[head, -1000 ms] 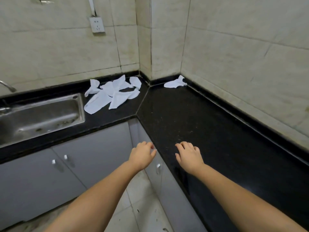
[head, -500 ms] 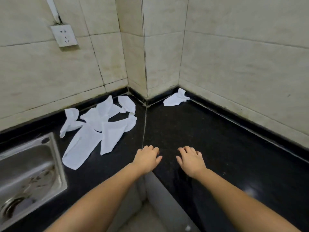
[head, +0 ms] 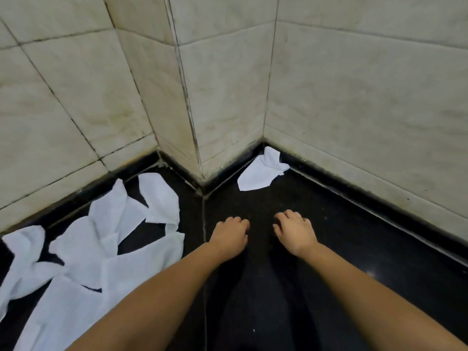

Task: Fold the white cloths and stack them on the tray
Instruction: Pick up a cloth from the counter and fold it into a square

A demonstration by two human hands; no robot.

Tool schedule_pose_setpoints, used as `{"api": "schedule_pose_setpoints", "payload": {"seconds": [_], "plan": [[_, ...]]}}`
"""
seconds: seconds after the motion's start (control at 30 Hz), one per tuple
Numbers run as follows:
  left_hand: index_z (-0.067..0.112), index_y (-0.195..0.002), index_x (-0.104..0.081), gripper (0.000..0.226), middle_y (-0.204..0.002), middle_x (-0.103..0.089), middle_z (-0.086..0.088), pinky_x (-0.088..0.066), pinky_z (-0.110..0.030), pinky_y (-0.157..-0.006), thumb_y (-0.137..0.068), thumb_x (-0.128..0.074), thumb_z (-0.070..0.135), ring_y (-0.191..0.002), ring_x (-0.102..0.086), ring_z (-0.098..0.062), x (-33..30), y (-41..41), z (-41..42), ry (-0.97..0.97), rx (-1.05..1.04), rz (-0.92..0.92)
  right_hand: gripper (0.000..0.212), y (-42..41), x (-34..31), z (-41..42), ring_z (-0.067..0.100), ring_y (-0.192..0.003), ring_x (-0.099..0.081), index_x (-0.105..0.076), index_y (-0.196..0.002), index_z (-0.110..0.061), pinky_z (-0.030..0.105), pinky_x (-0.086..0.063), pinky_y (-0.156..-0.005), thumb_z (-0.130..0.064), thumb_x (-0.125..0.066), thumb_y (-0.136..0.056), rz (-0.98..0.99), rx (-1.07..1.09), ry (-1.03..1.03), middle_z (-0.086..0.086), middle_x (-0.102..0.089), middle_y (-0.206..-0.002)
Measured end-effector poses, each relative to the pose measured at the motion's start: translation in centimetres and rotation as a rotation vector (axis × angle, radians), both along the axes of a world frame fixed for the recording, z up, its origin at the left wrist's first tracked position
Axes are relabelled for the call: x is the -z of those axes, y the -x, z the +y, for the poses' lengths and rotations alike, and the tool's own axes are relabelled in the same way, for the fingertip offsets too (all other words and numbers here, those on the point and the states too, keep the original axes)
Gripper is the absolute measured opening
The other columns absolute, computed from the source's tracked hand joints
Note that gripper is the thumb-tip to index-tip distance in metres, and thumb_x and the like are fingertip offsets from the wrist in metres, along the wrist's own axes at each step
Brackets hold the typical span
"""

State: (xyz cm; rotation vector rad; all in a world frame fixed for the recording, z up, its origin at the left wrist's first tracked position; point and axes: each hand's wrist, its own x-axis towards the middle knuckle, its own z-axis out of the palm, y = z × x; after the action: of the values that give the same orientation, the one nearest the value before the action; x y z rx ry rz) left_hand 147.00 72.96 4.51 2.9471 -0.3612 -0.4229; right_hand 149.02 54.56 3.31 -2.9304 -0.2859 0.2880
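Left hand (head: 229,235) and right hand (head: 295,231) sit side by side over the black counter (head: 354,249), fingers loosely curled, holding nothing. Unfolded white cloths (head: 101,249) lie left; one crumpled cloth (head: 260,171) lies far, in the corner.

Black countertop (head: 342,249) — white cloths (head: 101,252) heaped left, one crumpled cloth (head: 260,173) in corner.

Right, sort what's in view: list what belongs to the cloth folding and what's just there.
For the job:
- cloth pile, loose on the left of the counter
- single cloth, crumpled in the far corner
- left hand and right hand, both holding nothing
- no tray in view

Just there:
- black counter
- tiled wall
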Motion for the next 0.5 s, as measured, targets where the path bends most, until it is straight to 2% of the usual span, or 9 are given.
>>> {"api": "schedule_pose_setpoints", "payload": {"seconds": [0.13,0.23,0.37,0.5], "plan": [[0.014,-0.123,-0.050,0.029,-0.125,-0.052,-0.008,-0.040,-0.039,-0.092,-0.095,-0.042,0.021,-0.116,-0.046,-0.026,2.2,-8.6,-0.3,-0.003,0.013,-0.103,0.034,-8.4,1.5,0.6,0.022,-0.121,-0.045,-0.048,-0.130,-0.020,0.037,-0.036,-0.098,-0.029,-0.040,-0.098,-0.027,-0.010,-0.003,0.002,-0.051,-0.128],[0.013,-0.127,-0.046,0.034,-0.129,-0.048,-0.007,-0.036,-0.036,-0.095,-0.094,-0.043,0.020,-0.121,-0.043,-0.025,4.5,-13.2,-0.4,-0.074,0.032,-0.202,0.034,-12.7,3.0,1.4,0.024,-0.120,-0.045,-0.048,-0.131,-0.021,0.037,-0.036,-0.095,-0.025,-0.041,-0.098,-0.068,-0.029,-0.037,0.003,-0.051,-0.128],[0.013,-0.126,-0.047,0.032,-0.129,-0.046,-0.007,-0.034,-0.036,-0.098,-0.095,-0.043,0.020,-0.121,-0.042,-0.025,6.7,-16.8,-0.1,-0.130,0.036,-0.195,0.037,-15.7,5.5,2.0,0.026,-0.122,-0.042,-0.047,-0.134,-0.022,0.038,-0.034,-0.096,-0.023,-0.044,-0.097,-0.085,-0.063,-0.056,0.004,-0.048,-0.132],[0.010,-0.117,-0.053,0.026,-0.123,-0.050,-0.008,-0.037,-0.036,-0.091,-0.095,-0.040,0.015,-0.115,-0.045,-0.026,7.2,-18.4,0.2,-0.079,0.032,-0.197,0.027,-16.8,6.8,2.5,0.026,-0.113,-0.045,-0.055,-0.121,-0.021,0.037,-0.034,-0.092,-0.023,-0.046,-0.095,-0.144,0.018,-0.096,0.005,-0.051,-0.117]]}}
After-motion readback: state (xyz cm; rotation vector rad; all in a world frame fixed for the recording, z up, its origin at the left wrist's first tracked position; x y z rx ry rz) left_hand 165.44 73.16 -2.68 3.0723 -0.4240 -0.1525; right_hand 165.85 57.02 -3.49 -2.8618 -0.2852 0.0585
